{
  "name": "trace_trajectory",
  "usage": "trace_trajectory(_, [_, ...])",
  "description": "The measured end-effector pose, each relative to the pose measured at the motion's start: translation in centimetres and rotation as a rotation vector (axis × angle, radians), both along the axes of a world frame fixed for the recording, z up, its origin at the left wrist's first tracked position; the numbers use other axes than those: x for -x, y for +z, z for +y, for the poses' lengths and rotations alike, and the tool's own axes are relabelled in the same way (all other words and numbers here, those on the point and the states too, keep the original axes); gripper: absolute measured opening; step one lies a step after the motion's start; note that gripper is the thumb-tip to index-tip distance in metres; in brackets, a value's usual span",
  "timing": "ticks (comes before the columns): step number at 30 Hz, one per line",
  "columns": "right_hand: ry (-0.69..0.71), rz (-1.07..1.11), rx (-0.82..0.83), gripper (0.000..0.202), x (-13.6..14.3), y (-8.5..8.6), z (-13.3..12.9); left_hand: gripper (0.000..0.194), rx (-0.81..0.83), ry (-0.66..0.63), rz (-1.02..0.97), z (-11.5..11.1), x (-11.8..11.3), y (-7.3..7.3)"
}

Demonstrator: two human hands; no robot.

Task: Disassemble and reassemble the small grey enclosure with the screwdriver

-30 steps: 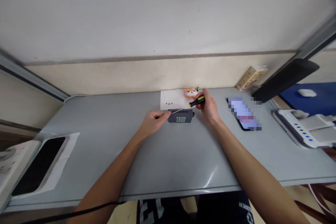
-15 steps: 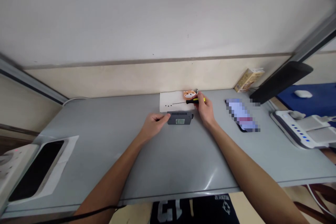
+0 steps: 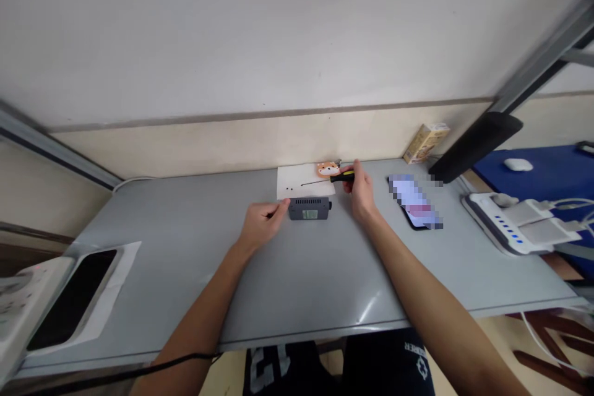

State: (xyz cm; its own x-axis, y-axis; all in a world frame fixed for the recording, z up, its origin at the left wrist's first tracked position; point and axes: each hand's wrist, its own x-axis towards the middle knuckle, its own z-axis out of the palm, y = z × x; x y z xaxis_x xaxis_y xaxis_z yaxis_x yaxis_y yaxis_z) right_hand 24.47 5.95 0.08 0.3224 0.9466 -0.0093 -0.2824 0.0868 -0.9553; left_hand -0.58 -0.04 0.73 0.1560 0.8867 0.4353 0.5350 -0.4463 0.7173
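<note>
A dark grey box (image 3: 309,210) with a row of slots and a pale green label stands on the grey desk. My left hand (image 3: 263,223) pinches its left end between thumb and fingers. In my right hand (image 3: 361,189) is a black and yellow screwdriver (image 3: 342,177), its thin shaft pointing left over a white paper (image 3: 301,174). Small dark screws (image 3: 289,189) lie on the paper left of the screwdriver's tip. An orange dog-face item (image 3: 328,169) rests at the paper's back right corner.
A phone with a lit screen (image 3: 414,201), a carton (image 3: 426,143), a black upright object (image 3: 476,147) and a power strip with chargers (image 3: 515,223) are on the right. A dark phone (image 3: 74,300) lies on white paper at the left.
The view has shifted slightly. The screwdriver's tip is now at a small dark spot on the paper, a little apart from the other screws. Both hands keep their holds.
</note>
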Motion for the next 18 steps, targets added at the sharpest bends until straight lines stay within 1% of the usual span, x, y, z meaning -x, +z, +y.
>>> trace_trajectory(2, [-0.039,0.085,0.001,0.055,-0.7,0.2,0.3,0.059,-0.171,0.002,0.045,-0.1,-0.4,0.4])
trace_trajectory(5, [-0.079,0.179,0.021,0.051,-2.0,0.5,0.5,0.056,-0.364,0.001,0.129,0.1,-1.5,1.2])
trace_trajectory(8, [-0.097,0.216,0.022,0.047,-2.9,1.0,0.4,0.055,-0.508,0.005,0.269,0.6,-2.9,2.0])
trace_trajectory(11, [-0.097,0.212,0.014,0.047,-3.4,1.3,0.3,0.055,-0.635,0.018,0.370,0.9,-4.1,2.1])
trace_trajectory(14, [-0.092,0.177,0.017,0.048,-3.4,1.4,0.2,0.052,-0.736,0.035,0.406,0.4,-4.7,1.6])
trace_trajectory(18, [-0.086,0.158,0.023,0.047,-3.4,1.1,0.4,0.051,-0.748,0.041,0.375,-0.6,-4.4,1.0])
